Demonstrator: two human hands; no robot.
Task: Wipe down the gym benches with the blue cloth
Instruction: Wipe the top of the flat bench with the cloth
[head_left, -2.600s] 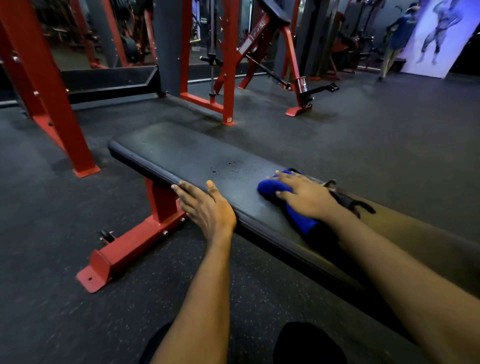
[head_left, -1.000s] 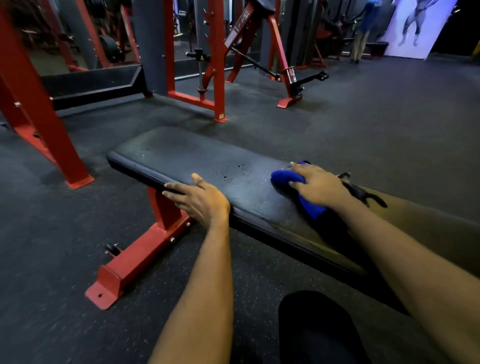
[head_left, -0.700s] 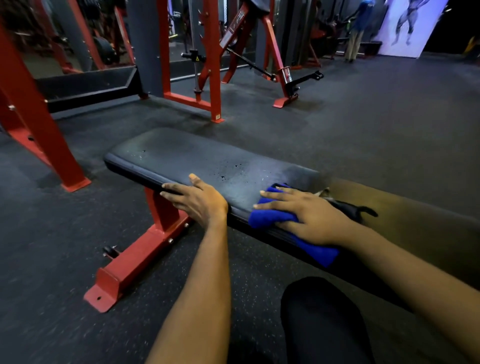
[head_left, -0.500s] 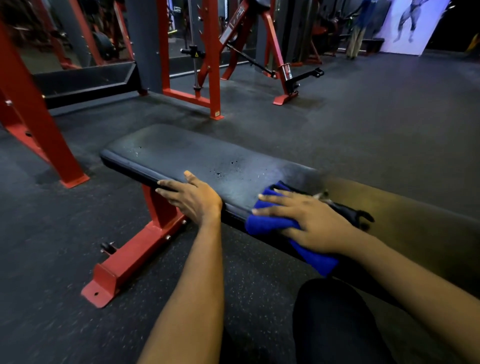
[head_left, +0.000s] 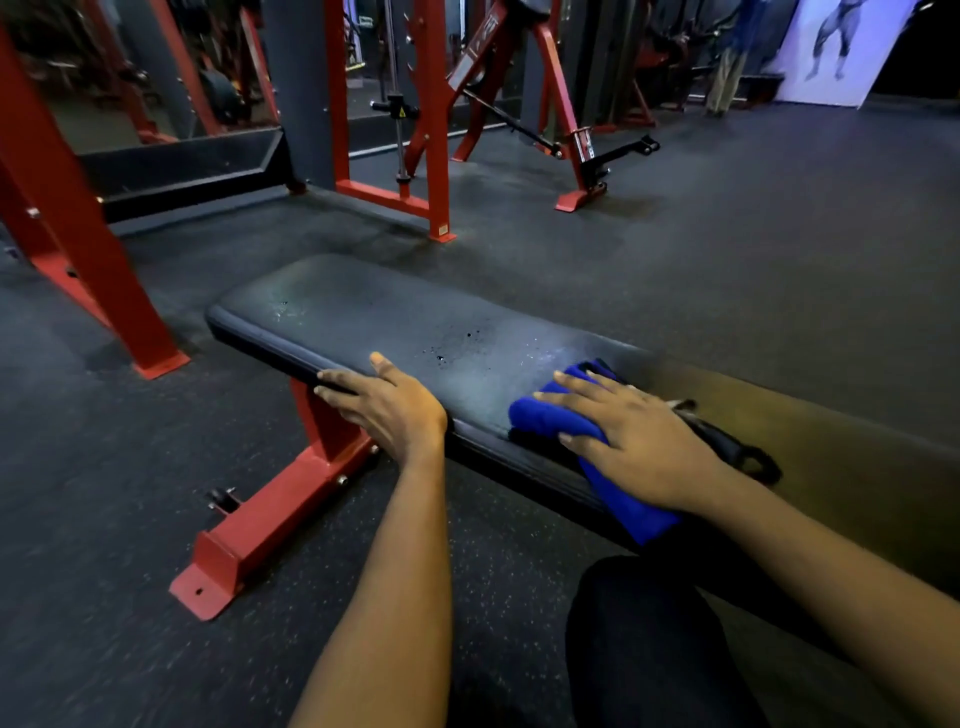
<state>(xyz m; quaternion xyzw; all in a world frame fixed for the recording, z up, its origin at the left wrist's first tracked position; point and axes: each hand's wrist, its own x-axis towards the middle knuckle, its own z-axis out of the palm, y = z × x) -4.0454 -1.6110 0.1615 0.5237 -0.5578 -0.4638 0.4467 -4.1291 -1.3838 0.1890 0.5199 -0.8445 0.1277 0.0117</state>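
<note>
A: What's furthest left?

B: A red upright (head_left: 78, 234) standing on the dark floor (head_left: 727, 260). Just right of it is the left end of the bench (head_left: 363, 317), which sits on a red foot (head_left: 270, 514).

A: And the left hand (head_left: 387, 410)?

B: It rests on the bench's near edge, above the red foot. The fingers are nearly straight and close together, lying along the edge and pointing left, with the thumb up on the pad. It holds nothing.

A: Anything between the hands?

B: Bare black pad with a few dark specks and pale marks.

A: Where's the blue cloth (head_left: 550, 415)?

B: It's bunched on the pad at the near edge, right of the middle. One end hangs over that edge.

A: What about the right hand (head_left: 634, 441)?

B: It lies flat on top of the cloth with its fingers spread and straight, pointing left. It presses the cloth rather than grips it. The cloth shows in front of the fingertips and below the wrist.

A: And beyond it?

B: A black strap (head_left: 737, 452) lies on the pad just behind the wrist. The bench's right end is blurred.
</note>
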